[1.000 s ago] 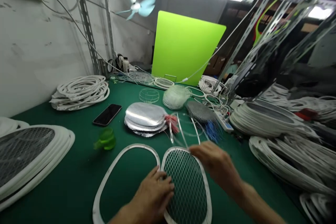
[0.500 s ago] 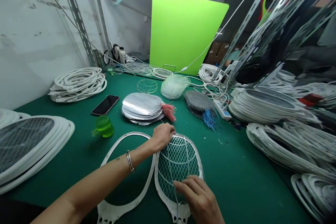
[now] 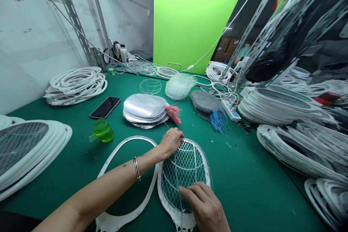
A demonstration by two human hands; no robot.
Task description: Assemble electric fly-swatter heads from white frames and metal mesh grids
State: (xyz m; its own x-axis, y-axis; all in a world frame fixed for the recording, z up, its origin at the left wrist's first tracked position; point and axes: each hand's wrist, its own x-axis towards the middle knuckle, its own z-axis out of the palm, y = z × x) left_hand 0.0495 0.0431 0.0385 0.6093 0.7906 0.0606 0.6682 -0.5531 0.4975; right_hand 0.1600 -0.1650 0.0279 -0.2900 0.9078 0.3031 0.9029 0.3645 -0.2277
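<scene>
Lying flat: a white plastic fly-swatter frame (image 3: 160, 188) on the green work mat (image 3: 244, 188), handle end toward the person.
Filling it: a diamond wire mesh (image 3: 182, 174), pale lengthwise wires curving over it.
Left hand (image 3: 170, 143): on the frame's top rim, a metal bangle (image 3: 136, 168) on its wrist; whether it grips, unclear.
Right hand (image 3: 203, 203): apart from the left, open, fingertips resting on the lower mesh.
Just beside: a second frame (image 3: 136, 138), without mesh, under the left forearm.
Farther up the mat: stacked silver mesh sheets (image 3: 144, 107) with pink wire ends (image 3: 173, 113), grey mesh sheets (image 3: 206, 103) with blue wire ends (image 3: 218, 121), a smartphone (image 3: 105, 107), a green plastic cup (image 3: 102, 130).
</scene>
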